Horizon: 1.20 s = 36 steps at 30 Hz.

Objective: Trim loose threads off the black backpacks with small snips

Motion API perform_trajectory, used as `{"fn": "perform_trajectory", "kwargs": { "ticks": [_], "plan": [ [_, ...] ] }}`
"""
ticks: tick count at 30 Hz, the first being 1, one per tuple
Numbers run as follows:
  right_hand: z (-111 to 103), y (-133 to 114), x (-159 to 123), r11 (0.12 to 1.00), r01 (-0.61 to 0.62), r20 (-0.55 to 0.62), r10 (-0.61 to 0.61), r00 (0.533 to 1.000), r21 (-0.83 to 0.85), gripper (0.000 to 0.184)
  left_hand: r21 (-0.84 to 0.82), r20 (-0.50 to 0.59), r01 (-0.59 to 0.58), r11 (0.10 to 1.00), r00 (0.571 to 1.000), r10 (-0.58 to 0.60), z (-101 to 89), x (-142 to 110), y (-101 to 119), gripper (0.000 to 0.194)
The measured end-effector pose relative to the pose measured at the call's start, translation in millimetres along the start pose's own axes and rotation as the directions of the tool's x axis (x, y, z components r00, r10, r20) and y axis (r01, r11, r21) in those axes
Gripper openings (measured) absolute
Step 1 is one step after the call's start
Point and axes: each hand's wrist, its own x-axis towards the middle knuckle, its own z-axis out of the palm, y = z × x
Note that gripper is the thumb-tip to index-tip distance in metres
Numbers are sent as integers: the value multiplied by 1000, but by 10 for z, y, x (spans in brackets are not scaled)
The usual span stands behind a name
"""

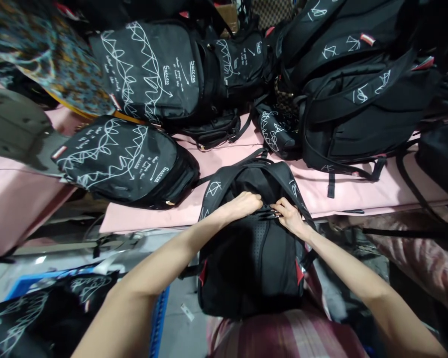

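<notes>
A black backpack (246, 268) leans between my lap and the edge of the pink-covered table, its back panel and two shoulder straps facing up. White scribbled lines mark the straps. My left hand (247, 204) is closed on the black fabric at the upper back of the bag. Close beside it, my right hand (288, 215) pinches the same area, and a small shiny bit shows at its fingers, perhaps scissors or a zipper pull; I cannot tell which. The fingertips of both hands are partly hidden in the dark folds.
Black backpacks with white print, such as one at the left (115, 159) and one at the right (358, 114), crowd the pink table (142, 219). A blue crate (160, 318) with more bags stands low at the left. A person in patterned cloth (56, 54) is across the table.
</notes>
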Motion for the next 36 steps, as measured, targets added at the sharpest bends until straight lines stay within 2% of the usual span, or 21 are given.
{"fn": "perform_trajectory", "kwargs": {
  "ticks": [2,6,11,15,17,19,22,27,32,36],
  "plan": [
    [4,0,3,999,2,-17,-1,1000,32,45,-38,-5,35,999,999,-35,38,15,-12,19],
    [10,1,14,995,18,-47,-14,999,96,48,-264,-64,210,941,970,-235,118,11,-55,15],
    [33,16,-9,994,24,-55,-18,998,110,49,-397,-109,372,839,889,-445,162,-112,-78,29],
    [49,30,-48,997,23,-56,-19,998,75,47,-445,-214,410,796,814,-539,166,-358,-173,39],
    [48,27,-55,998,20,-54,-16,998,67,46,-425,-261,393,816,809,-526,200,-519,-258,40],
    [47,19,-53,998,16,-44,-13,999,63,46,-402,-275,348,847,836,-475,271,-666,-340,38],
    [56,7,-52,998,8,-17,-7,1000,66,48,-373,-297,309,875,854,-428,440,-810,-413,36],
    [93,-2,-140,996,-37,71,31,997,76,54,-309,-309,238,921,890,-334,735,-927,-350,21],
    [110,-11,-211,999,-44,95,43,995,10,57,-281,-342,262,923,872,-351,863,-1001,-230,18],
    [98,-21,-173,999,-45,84,47,995,-24,53,-281,-365,274,920,856,-366,821,-955,-234,22]
  ]
}}
